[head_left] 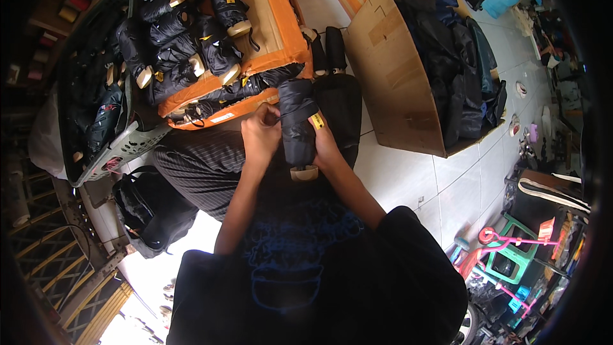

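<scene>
Nearest is the person's black shirt (pixel 287 281) with its blue line print, the two bare forearms reaching forward from its sleeves. In front of the chest, between the two hands, is a black folded umbrella (pixel 297 134), its beige handle (pixel 304 173) toward the body and its other end pointing away. The right hand (pixel 325 145) holds it from the right: the palm lies along that side, and the fingers pass behind the cloth, mostly hidden. A yellow tag (pixel 317 120) shows at the umbrella's right edge, just beside this hand. The left hand (pixel 260 137) is at the opposite edge, above the middle of the bundle, its fingers bent and drawn narrow, the tips at the cloth; whether they pinch a strap or fabric I cannot tell.

Below the hands is a leg in dark striped trousers (pixel 204 163), with a black bag (pixel 150 214) to its left on the floor. Beyond the knees, an orange-taped carton (pixel 271 32) carries a cluster of similar umbrellas (pixel 182 38), beige handles mostly toward the person. Left of it stands a grey-green basket (pixel 131 144) of dark bundles; to the right, an open cardboard box (pixel 393 70) filled with dark cloth (pixel 447 57) rests on pale tiles (pixel 399 182). Off at the right edge is a green stool (pixel 509 249) among pink-framed clutter.
</scene>
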A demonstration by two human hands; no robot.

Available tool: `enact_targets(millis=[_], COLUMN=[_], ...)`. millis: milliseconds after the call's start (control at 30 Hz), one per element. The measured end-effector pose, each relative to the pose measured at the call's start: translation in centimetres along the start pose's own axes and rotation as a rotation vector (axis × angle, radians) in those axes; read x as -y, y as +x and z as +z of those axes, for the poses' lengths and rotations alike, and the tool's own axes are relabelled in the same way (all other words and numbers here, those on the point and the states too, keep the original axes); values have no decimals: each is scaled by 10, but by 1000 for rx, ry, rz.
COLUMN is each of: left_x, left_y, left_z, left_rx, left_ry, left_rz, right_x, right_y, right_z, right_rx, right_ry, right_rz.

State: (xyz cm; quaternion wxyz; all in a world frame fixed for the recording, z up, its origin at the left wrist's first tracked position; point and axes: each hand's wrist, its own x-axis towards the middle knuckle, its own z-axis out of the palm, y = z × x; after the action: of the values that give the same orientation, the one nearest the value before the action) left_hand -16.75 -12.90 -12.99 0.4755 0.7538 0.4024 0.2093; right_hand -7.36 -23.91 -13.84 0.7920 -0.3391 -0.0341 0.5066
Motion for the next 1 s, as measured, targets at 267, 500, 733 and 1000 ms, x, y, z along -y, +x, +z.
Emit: enact_targets(millis=[267,500,733,1000], left_x=[-14,2,1,24], left_y=[-18,-72,-97,-93], left_z=[-25,-27,-36,-37], left_rx=[174,300,173,385], left_ry=[-594,-826,-997,-1088], left_rz=[-285,-474,-638,-417], right_x=[-1,-30,-40,-1], right_y=[-6,-28,-44,-45], right_z=[2,28,22,16], right_rx=[-136,-115,-96,149], right_ry=[-173,-761,-1212,-1277], right_rz=[-85,-247,-353,-181])
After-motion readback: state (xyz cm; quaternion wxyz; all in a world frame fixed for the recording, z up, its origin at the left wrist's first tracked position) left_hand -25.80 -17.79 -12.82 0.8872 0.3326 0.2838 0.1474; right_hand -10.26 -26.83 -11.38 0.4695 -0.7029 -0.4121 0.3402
